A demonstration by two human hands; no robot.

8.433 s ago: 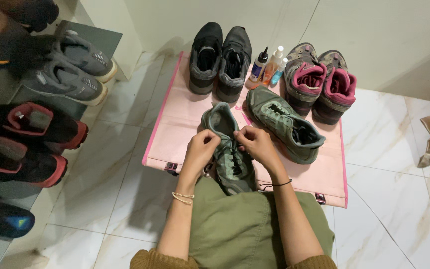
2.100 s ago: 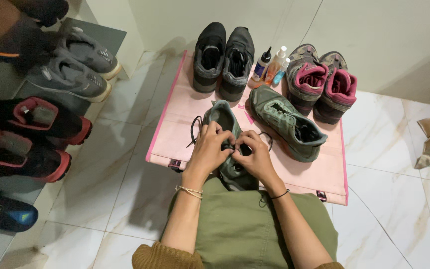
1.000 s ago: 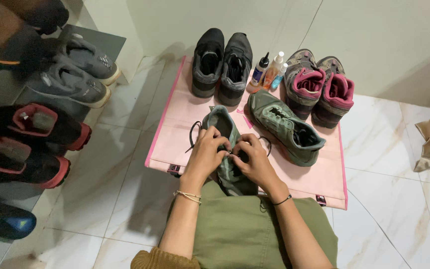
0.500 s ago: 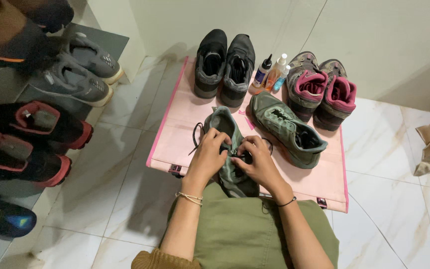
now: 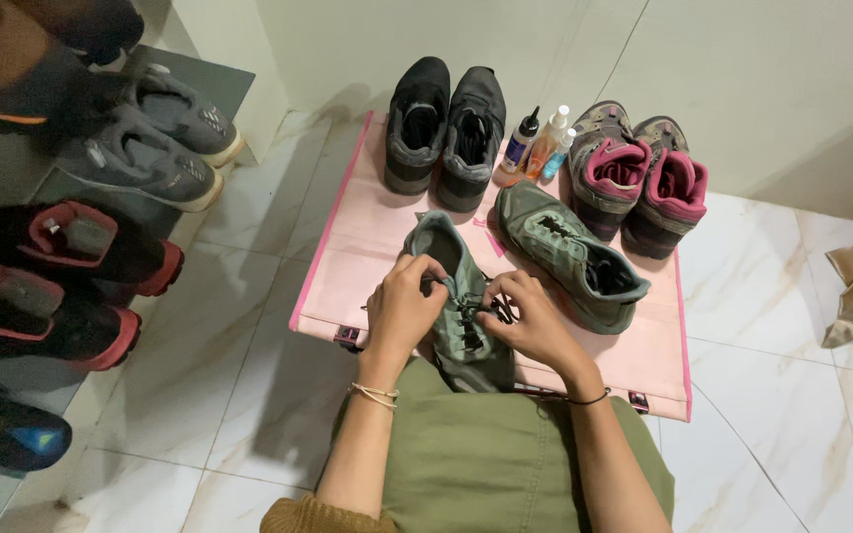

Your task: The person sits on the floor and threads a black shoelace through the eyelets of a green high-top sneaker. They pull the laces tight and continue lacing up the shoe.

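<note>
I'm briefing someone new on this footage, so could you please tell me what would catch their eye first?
At the centre, the left hand and right hand pinch the dark laces of a grey-green lace-up sneaker lying on a pale pink fabric mat. Its matching grey-green sneaker lies just to the right. At the mat's far right edge stands a grey pair with bright pink linings.

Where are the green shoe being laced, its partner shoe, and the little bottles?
Green shoe being laced (image 5: 446, 252): head view, on its heel opening.
Partner green shoe (image 5: 570, 255): head view, on its laced upper.
Little bottles (image 5: 542, 148): head view, on the orange middle bottle's body.
</note>
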